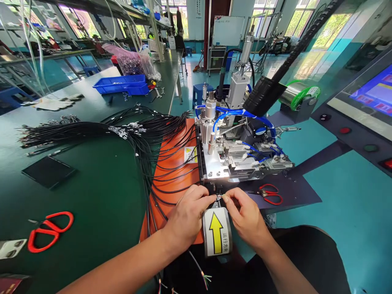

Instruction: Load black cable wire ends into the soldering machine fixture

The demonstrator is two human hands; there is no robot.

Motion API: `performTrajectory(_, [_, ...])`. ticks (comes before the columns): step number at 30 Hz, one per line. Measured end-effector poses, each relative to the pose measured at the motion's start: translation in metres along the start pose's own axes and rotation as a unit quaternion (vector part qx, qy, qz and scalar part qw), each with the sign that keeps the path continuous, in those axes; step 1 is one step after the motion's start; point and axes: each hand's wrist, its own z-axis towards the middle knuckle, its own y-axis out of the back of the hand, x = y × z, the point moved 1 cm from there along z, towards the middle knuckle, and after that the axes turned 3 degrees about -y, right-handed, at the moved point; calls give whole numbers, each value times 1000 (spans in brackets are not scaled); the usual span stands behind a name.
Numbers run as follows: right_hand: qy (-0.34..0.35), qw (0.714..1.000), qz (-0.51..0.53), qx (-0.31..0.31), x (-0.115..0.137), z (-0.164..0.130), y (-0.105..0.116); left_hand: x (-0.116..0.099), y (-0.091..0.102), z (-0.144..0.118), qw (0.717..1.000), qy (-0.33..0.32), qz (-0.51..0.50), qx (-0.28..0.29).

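My left hand (191, 208) reaches to the front of the bench machine (235, 159), its thumb and index finger closed at a small metal connector (218, 197). From the right, my right hand (246, 214) pinches something tiny at that connector, mostly hidden by the fingertips. Just below the fingers is a round drum (217, 232) with a yellow arrow label. Black cables (167, 179) run over an orange mat (177, 163) toward the machine and my left hand. One cable end with bared coloured wires (205, 277) hangs below.
Red-handled scissors (50, 230) lie on the green table at left; another red-handled pair (271, 194) lies right of the machine. A cable bundle (76, 132), a blue tray (122, 84) and gloves (59, 102) are farther back. A black nozzle (265, 96) and solder spool (298, 94) overhang the right side.
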Motion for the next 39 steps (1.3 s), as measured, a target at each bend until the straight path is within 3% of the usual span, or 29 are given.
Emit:
performTrajectory(11, [80, 997, -7, 4, 6, 7, 9, 1, -3, -1, 1000, 6, 1, 1])
performTrajectory(24, [8, 1000, 20, -20, 6, 9, 4, 0, -2, -2, 1000, 11, 10, 7])
performTrajectory(39, [-26, 999, 7, -30, 2, 12, -5, 0, -2, -1, 1000, 4, 21, 5])
